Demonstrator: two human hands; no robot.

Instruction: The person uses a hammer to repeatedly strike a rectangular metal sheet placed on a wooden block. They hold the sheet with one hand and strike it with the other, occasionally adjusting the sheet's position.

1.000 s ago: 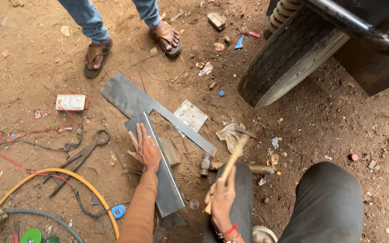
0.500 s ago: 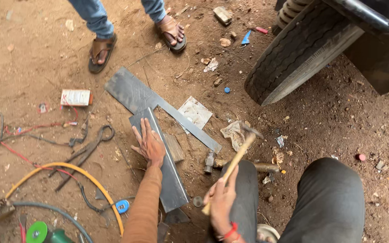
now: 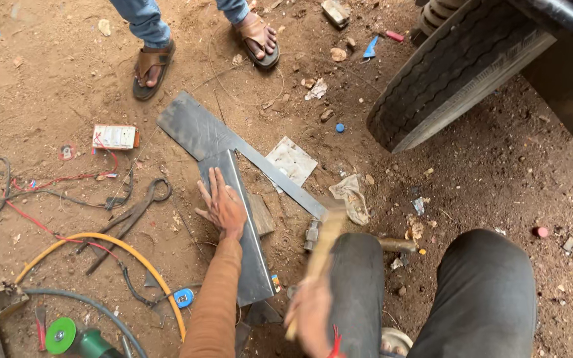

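My left hand (image 3: 221, 205) lies flat, fingers spread, on a long grey metal strip (image 3: 243, 255) that rests on the dirt and on a small wooden block (image 3: 260, 213). My right hand (image 3: 311, 317) grips the wooden handle of a hammer (image 3: 319, 246), which is blurred with motion and points up over the strip's right side. A larger metal sheet with a narrow arm (image 3: 200, 130) lies beneath the strip's far end. My knees in dark trousers (image 3: 485, 292) fill the lower right.
Another person's sandalled feet (image 3: 254, 34) stand at the top. A vehicle tyre (image 3: 455, 66) is at upper right. Tongs (image 3: 130, 215), wires, a yellow hose (image 3: 114, 244), a small box (image 3: 115, 137) and a green-disc grinder (image 3: 67, 337) lie to the left.
The hammer in my right hand has swung, its handle now more upright and blurred. My left hand stays pressed on the strip.
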